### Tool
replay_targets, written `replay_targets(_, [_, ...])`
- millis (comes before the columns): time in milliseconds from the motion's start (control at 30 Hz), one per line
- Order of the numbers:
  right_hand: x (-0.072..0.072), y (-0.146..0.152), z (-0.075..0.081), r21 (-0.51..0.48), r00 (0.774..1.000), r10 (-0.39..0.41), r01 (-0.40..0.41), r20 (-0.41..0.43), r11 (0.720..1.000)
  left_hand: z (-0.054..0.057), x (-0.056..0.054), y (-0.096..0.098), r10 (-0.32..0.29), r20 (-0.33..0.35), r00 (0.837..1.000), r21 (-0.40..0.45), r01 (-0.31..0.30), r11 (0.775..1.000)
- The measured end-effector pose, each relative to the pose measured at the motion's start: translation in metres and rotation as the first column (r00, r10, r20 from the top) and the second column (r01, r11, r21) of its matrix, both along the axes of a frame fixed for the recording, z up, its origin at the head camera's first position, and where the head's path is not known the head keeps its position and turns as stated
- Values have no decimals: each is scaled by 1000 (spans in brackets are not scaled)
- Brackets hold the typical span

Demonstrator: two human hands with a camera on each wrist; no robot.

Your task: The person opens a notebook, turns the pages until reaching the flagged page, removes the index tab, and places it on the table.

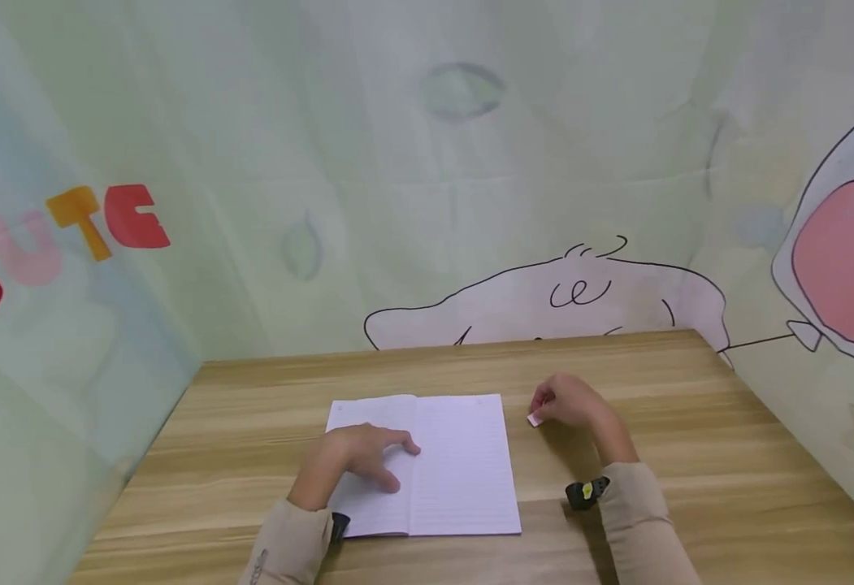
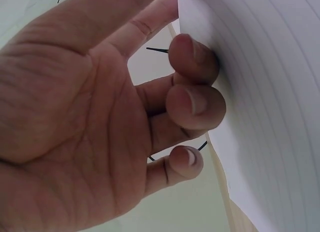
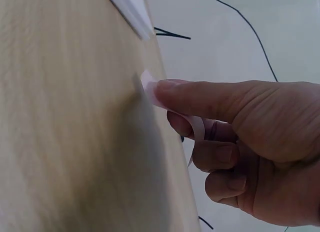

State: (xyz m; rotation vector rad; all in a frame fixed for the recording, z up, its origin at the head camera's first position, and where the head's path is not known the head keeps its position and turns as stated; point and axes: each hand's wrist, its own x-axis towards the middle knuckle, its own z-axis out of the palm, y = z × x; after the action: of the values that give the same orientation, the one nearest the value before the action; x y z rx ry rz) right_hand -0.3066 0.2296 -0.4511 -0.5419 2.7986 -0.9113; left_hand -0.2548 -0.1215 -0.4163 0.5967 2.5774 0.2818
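An open notebook [image 1: 463, 471] with lined white pages lies flat on the wooden table. My left hand [image 1: 357, 451] rests over its left page, fingers loosely bent, fingertips right at the paper near the centre fold. In the left wrist view those fingers [image 2: 196, 107] hold nothing. To the right of the notebook, my right hand [image 1: 569, 402] pinches a small pale strip [image 3: 148, 84], paper-like, between thumb and forefinger. One end of the strip sticks out past the thumb, close over the table; the rest curves back along the bent fingers.
The wooden table [image 1: 251, 422] has its far edge against a wall cloth [image 1: 368, 203] printed with cartoon drawings and letters. A dark band with a small device [image 1: 586, 493] sits on my right wrist; another dark wristband [image 1: 339, 526] is on the left.
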Motion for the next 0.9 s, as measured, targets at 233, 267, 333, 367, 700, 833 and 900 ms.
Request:
replay_targets(233, [-3, 6, -11, -42, 1000, 10, -10, -3, 999, 0, -2, 3, 0, 13, 1000, -15, 1, 1000])
replay_targets(267, [-4, 7, -12, -45, 1000, 8, -8, -7, 999, 0, -3, 3, 3, 15, 1000, -13, -3, 1000])
replay_targets(333, [-6, 7, -14, -45, 1000, 5, -5, -13, 999, -1, -4, 3, 5, 17, 1000, -12, -5, 1000])
replay_targets(367, [-6, 7, -15, -47, 1000, 5, -6, -13, 999, -2, -4, 2, 5, 18, 1000, -12, -5, 1000])
replay_targets(700, [-4, 7, -23, -62, 999, -9, 11, 34, 998, -6, -3, 1, 11, 40, 999, 0, -11, 1000])
replay_targets(833, [-4, 7, -23, -67, 998, -34, 37, 45, 997, -4, -3, 1, 11, 36, 999, -1, -11, 1000])
replay_targets(900, [-4, 7, -23, -70, 998, -44, 47, 41, 996, -4, -3, 1, 11, 31, 999, 1, -11, 1000])
